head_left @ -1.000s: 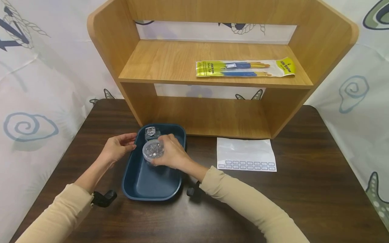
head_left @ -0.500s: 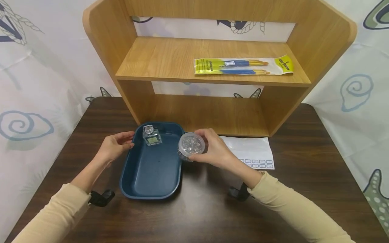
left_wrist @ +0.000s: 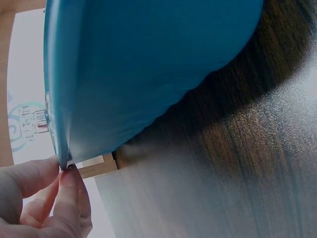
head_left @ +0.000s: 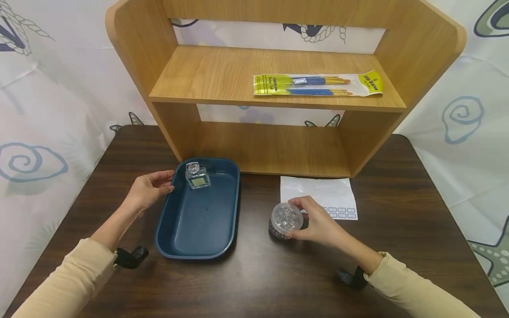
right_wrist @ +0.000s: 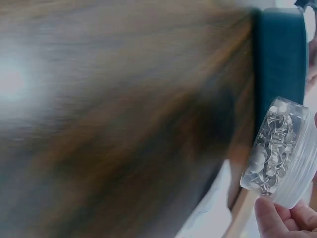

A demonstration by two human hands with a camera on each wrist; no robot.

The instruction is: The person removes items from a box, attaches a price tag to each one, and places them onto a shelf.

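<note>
Right hand (head_left: 318,226): fingers and thumb spread to the jar's width, clamped on the side of the clear lidded jar (head_left: 285,219), which holds small silvery pieces. Left hand (head_left: 146,191): thumb and fingers pinch the left rim of the blue tray (head_left: 199,229). Glass bottle (head_left: 197,177) in tray, far left corner. Label sheet (head_left: 308,189) partly covered by right hand; shelf unit (head_left: 274,150) beyond, brush packet (head_left: 318,85) on its upper shelf. Jar lies within right grasp, right of tray, apart from it; contact with worktop (head_left: 254,278) cannot be told.
</note>
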